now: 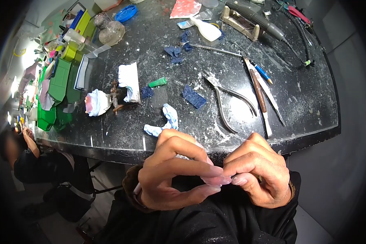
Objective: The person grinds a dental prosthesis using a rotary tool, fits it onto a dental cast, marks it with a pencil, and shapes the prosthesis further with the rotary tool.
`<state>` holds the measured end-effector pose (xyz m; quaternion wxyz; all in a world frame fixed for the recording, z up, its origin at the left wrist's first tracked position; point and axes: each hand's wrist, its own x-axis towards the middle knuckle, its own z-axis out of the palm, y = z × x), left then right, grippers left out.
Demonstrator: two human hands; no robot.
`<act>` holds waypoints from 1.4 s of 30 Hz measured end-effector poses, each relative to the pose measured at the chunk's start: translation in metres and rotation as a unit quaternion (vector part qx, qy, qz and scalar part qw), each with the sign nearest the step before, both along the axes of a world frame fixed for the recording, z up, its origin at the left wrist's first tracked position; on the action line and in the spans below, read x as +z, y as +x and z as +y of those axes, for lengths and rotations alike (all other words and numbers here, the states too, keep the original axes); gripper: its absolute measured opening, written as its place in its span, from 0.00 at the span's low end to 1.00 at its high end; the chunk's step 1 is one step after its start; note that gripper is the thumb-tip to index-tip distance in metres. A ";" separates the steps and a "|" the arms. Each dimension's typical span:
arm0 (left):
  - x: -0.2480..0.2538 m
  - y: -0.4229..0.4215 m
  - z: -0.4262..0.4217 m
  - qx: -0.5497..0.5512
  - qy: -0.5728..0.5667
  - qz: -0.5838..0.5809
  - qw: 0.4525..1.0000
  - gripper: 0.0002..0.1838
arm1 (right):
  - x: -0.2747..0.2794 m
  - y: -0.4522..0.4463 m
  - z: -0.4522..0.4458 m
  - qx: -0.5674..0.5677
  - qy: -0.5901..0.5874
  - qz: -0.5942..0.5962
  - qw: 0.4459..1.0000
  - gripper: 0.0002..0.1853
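Observation:
Both of my hands are raised in front of the near edge of the dark workbench [158, 73], fingertips meeting. My left hand [179, 171] pinches a small pink, glossy piece [218, 179] between thumb and fingers. From the other side, my right hand [260, 171] has its thumb and finger pressed together at the right end of this piece; whether it grips the piece or something tiny is hidden. Just beyond my left hand lies a light-blue, horseshoe-shaped piece [171, 117]. Steel pliers [219, 91] with spread handles rest on the bench beyond my right hand.
Two white dental casts [128, 81] [96, 103] stand left of centre, near a green cap [157, 82] and blue scraps [194, 96]. Slim tools [258, 91] lie right. A handpiece [256, 20] rests on a stand behind. Green boxes [55, 85] line the left; another person [40, 162] sits there.

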<state>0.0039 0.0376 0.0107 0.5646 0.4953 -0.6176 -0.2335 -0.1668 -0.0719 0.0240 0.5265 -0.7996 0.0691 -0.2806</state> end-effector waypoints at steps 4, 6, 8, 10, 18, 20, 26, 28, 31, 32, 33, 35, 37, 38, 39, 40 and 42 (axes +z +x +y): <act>0.000 0.000 0.000 -0.001 0.001 0.003 1.000 0.16 | 0.000 -0.001 0.000 -0.002 -0.001 0.004 1.000 0.07; 0.000 -0.001 0.000 0.000 0.001 0.002 1.000 0.16 | 0.000 -0.002 0.000 -0.002 -0.002 0.005 1.000 0.07; 0.001 -0.001 -0.001 0.001 -0.001 -0.005 1.000 0.16 | -0.001 -0.001 -0.001 -0.001 -0.006 -0.001 1.000 0.07; 0.000 -0.001 0.000 0.012 0.003 -0.005 1.000 0.17 | -0.001 -0.002 0.000 -0.022 0.001 -0.002 1.000 0.08; 0.002 0.000 0.000 0.019 0.010 -0.022 1.000 0.17 | -0.003 -0.001 0.003 -0.070 -0.014 -0.051 0.996 0.12; 0.002 -0.001 -0.001 0.017 0.014 -0.019 1.000 0.17 | -0.002 -0.001 0.001 -0.068 -0.018 -0.043 0.997 0.11; 0.002 -0.002 0.000 0.026 0.019 -0.021 0.999 0.17 | -0.004 -0.001 0.001 -0.076 -0.011 -0.046 0.996 0.09; 0.002 -0.002 0.001 0.026 0.020 -0.019 0.999 0.18 | -0.005 -0.001 0.002 -0.080 0.001 -0.047 0.996 0.08; 0.002 -0.002 0.001 0.028 0.017 -0.024 0.999 0.18 | -0.006 -0.002 0.003 -0.083 0.026 -0.036 0.996 0.07; 0.002 -0.002 0.001 0.029 0.015 -0.026 0.999 0.18 | -0.006 -0.001 0.004 -0.084 0.032 -0.029 0.996 0.07; 0.002 -0.002 0.001 0.028 0.015 -0.026 0.999 0.18 | -0.007 -0.001 0.005 -0.084 0.037 -0.023 0.996 0.06; 0.003 -0.003 0.001 0.026 0.017 -0.026 0.999 0.19 | -0.007 -0.001 0.005 -0.079 0.056 -0.017 0.995 0.06; 0.002 -0.003 0.001 0.025 0.017 -0.021 0.999 0.19 | -0.007 -0.001 0.006 -0.076 0.069 -0.014 0.995 0.06; 0.002 -0.003 0.001 0.025 0.017 -0.019 0.999 0.19 | -0.008 -0.001 0.006 -0.076 0.073 -0.014 0.994 0.06; 0.002 -0.002 0.001 0.024 0.016 -0.022 0.999 0.19 | -0.009 -0.001 0.007 -0.075 0.077 -0.014 0.994 0.06; 0.002 -0.002 0.001 0.023 0.015 -0.025 0.999 0.19 | -0.008 -0.001 0.005 -0.071 0.064 -0.014 0.995 0.06; 0.002 -0.002 0.001 0.025 0.015 -0.024 0.999 0.19 | -0.007 -0.002 0.002 -0.062 0.037 -0.013 0.997 0.06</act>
